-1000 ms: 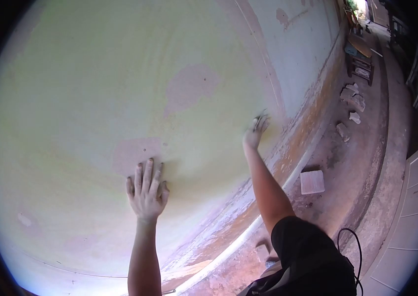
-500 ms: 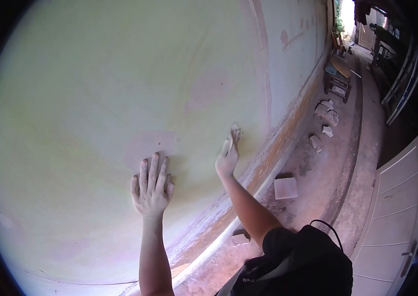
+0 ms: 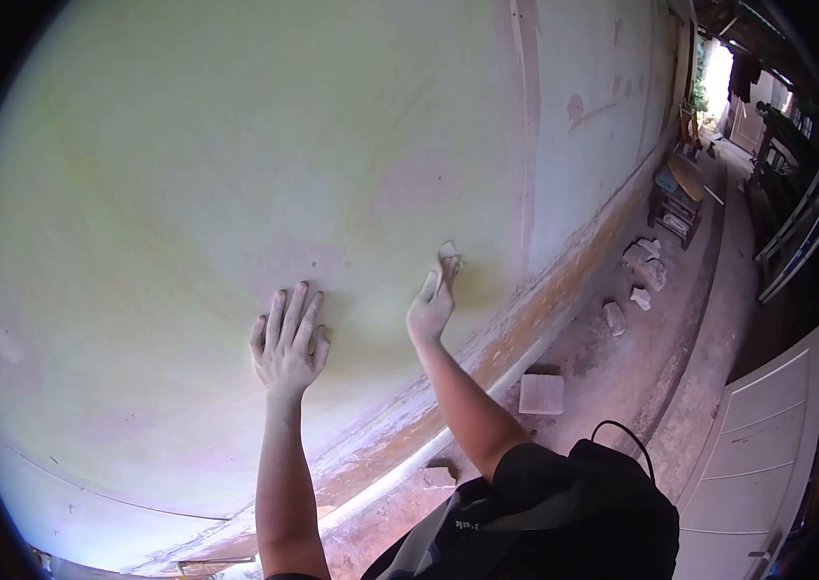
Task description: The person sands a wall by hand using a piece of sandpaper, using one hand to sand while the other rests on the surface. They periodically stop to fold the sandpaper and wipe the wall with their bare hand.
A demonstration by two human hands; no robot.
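A pale green, patchy wall [image 3: 187, 174] fills most of the head view. My left hand [image 3: 286, 350] lies flat against it, fingers stretched out and coated in whitish dust. To the right, my right hand [image 3: 431, 311] is closed on a small pale folded sheet, which looks like a piece of sandpaper [image 3: 447, 251], and presses it to the wall. One end of the sheet sticks out past the fingertips; the rest is hidden by the hand. Dust covers this hand too.
Along the wall's foot runs a worn brownish strip [image 3: 516, 338]. A square pale block [image 3: 541, 394] and broken chunks [image 3: 645, 263] lie on the floor. A white door panel [image 3: 758, 454] leans at right; a small wooden stand [image 3: 674, 215] is farther back.
My right hand has shifted slightly left along the wall with the sandpaper. The left hand stays flat on the wall, a little higher. The camera view has turned slightly.
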